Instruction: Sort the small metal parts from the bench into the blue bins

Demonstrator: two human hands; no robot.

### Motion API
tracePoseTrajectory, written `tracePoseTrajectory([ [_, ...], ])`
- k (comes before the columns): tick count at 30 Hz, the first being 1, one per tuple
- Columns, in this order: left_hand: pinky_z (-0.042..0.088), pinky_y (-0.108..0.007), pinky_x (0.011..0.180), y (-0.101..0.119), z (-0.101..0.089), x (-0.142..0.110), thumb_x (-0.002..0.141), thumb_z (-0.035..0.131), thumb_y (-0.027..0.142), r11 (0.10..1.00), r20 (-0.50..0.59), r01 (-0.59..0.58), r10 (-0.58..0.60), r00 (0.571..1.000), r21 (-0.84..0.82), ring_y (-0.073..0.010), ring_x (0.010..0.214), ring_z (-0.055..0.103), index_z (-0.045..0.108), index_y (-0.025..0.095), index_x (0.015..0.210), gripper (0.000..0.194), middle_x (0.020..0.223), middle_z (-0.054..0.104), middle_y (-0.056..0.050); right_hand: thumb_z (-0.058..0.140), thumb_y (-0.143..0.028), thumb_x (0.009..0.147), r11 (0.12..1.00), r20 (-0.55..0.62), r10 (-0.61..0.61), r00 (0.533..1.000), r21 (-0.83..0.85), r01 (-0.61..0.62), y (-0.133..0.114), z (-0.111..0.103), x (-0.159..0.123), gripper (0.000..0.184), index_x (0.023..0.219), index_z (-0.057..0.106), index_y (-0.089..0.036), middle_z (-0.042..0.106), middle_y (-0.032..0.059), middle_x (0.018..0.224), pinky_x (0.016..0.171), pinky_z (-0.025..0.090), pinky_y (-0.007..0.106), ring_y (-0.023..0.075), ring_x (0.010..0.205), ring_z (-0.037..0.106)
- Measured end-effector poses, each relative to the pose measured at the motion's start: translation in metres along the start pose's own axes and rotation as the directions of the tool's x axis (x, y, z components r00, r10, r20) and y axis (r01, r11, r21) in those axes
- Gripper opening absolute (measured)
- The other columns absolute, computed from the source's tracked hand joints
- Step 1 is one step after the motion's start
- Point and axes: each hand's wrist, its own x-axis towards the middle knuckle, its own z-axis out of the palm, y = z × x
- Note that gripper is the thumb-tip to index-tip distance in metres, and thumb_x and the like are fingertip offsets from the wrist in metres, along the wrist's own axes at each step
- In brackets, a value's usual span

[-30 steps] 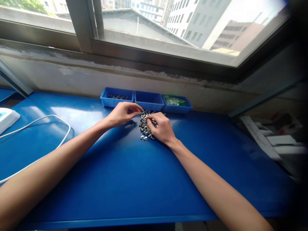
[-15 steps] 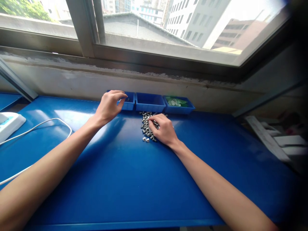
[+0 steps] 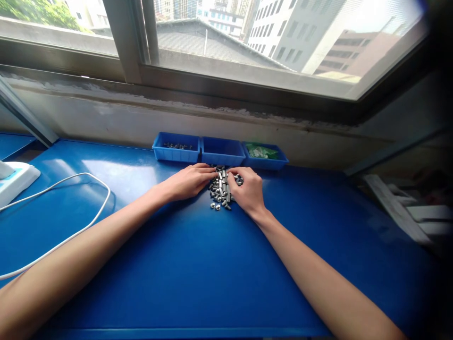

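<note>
A pile of small grey metal parts (image 3: 220, 190) lies on the blue table (image 3: 198, 264) just in front of three blue bins. My left hand (image 3: 189, 182) rests low on the table at the pile's left edge, fingers stretched out with the tips touching the parts. My right hand (image 3: 248, 190) sits on the pile's right side, fingers curled and pinched among the parts. The left bin (image 3: 176, 153) holds a few small metal parts. The middle bin (image 3: 222, 157) looks bare inside. In the right bin (image 3: 265, 163) lies a green and white bag.
A white cable (image 3: 76, 233) loops over the table's left side from a white device (image 3: 16, 177) at the far left edge. Pale slatted pieces (image 3: 406, 212) lie off the table's right end. The wall under the window runs right behind the bins.
My left hand went from the pile up over the left bin, then came back down to the pile's left edge. My right hand stayed on the pile, shifting slightly.
</note>
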Motion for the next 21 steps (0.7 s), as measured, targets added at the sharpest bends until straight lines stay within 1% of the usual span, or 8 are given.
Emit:
tracePoseTrajectory([
  [3,0.050,-0.036,0.104,-0.002,-0.002,-0.001,0.098,0.050,0.020,1.000,-0.013,0.020,-0.020,1.000,-0.007,-0.0245,0.119,0.063,0.068,0.019,0.123,0.031,0.127,0.069,-0.011,0.057,-0.020,0.088,1.000,0.007,0.017,1.000,0.009,-0.017,0.000,0.000,0.000,0.013,0.084,0.070,-0.022,0.076,0.0040,0.091,0.084,0.049,0.039,0.0254,0.090,0.068],
  [9,0.053,-0.032,0.088,-0.006,-0.003,-0.002,0.093,0.055,0.017,0.989,-0.057,0.148,-0.149,0.987,-0.027,-0.0232,0.099,0.070,0.073,0.019,0.108,0.024,0.109,0.073,-0.009,0.057,-0.020,0.088,1.000,0.026,0.016,1.000,0.019,-0.017,-0.002,-0.001,0.000,0.014,0.083,0.070,-0.022,0.076,0.0040,0.091,0.084,0.049,0.039,0.0250,0.091,0.068],
  [12,0.054,-0.031,0.082,-0.007,-0.001,-0.003,0.090,0.059,0.018,0.978,-0.107,0.184,-0.194,0.975,-0.093,-0.0215,0.089,0.070,0.073,0.018,0.108,0.023,0.101,0.074,-0.008,0.058,-0.019,0.088,1.000,0.027,0.012,1.000,0.023,-0.013,-0.002,-0.001,0.000,0.013,0.082,0.070,-0.021,0.076,0.0040,0.090,0.084,0.049,0.039,0.0249,0.090,0.068],
  [15,0.054,-0.028,0.076,-0.006,-0.002,-0.002,0.086,0.061,0.017,0.952,-0.171,0.219,-0.258,0.951,-0.214,-0.0180,0.079,0.069,0.073,0.016,0.109,0.026,0.093,0.075,-0.007,0.058,-0.020,0.088,0.999,0.031,0.013,0.999,0.031,-0.014,-0.002,-0.001,0.000,0.013,0.083,0.070,-0.022,0.076,0.0040,0.091,0.084,0.049,0.039,0.0247,0.091,0.068],
  [17,0.054,-0.027,0.074,-0.004,-0.004,0.000,0.084,0.062,0.018,0.900,-0.208,0.262,-0.347,0.914,-0.349,-0.0171,0.076,0.069,0.075,0.014,0.103,0.023,0.090,0.076,-0.007,0.058,-0.020,0.088,0.999,0.036,0.014,0.999,0.037,-0.016,-0.002,-0.001,0.000,0.013,0.083,0.070,-0.022,0.076,0.0040,0.091,0.084,0.049,0.039,0.0246,0.091,0.068],
  [18,0.055,-0.027,0.075,-0.003,-0.006,0.002,0.084,0.064,0.020,0.857,-0.210,0.283,-0.401,0.892,-0.431,-0.0172,0.077,0.070,0.076,0.013,0.101,0.022,0.089,0.076,-0.007,0.058,-0.019,0.088,0.999,0.037,0.015,0.999,0.039,-0.016,-0.002,-0.001,0.000,0.013,0.083,0.070,-0.022,0.076,0.0040,0.090,0.084,0.049,0.039,0.0245,0.091,0.068],
  [20,0.056,-0.027,0.075,-0.001,-0.011,0.004,0.083,0.068,0.026,0.743,-0.167,0.313,-0.492,0.854,-0.591,-0.0184,0.079,0.071,0.076,0.012,0.100,0.023,0.089,0.077,-0.008,0.058,-0.019,0.087,0.999,0.036,0.014,0.999,0.043,-0.016,-0.002,-0.002,0.000,0.013,0.083,0.070,-0.022,0.076,0.0040,0.090,0.084,0.050,0.039,0.0244,0.090,0.068],
  [21,0.056,-0.027,0.075,0.000,-0.013,0.005,0.082,0.070,0.029,0.683,-0.125,0.321,-0.518,0.846,-0.657,-0.0193,0.081,0.072,0.076,0.012,0.101,0.027,0.091,0.077,-0.008,0.058,-0.019,0.087,0.999,0.036,0.013,0.999,0.044,-0.015,-0.003,-0.002,0.000,0.013,0.083,0.070,-0.022,0.076,0.0040,0.090,0.084,0.050,0.039,0.0244,0.089,0.068],
])
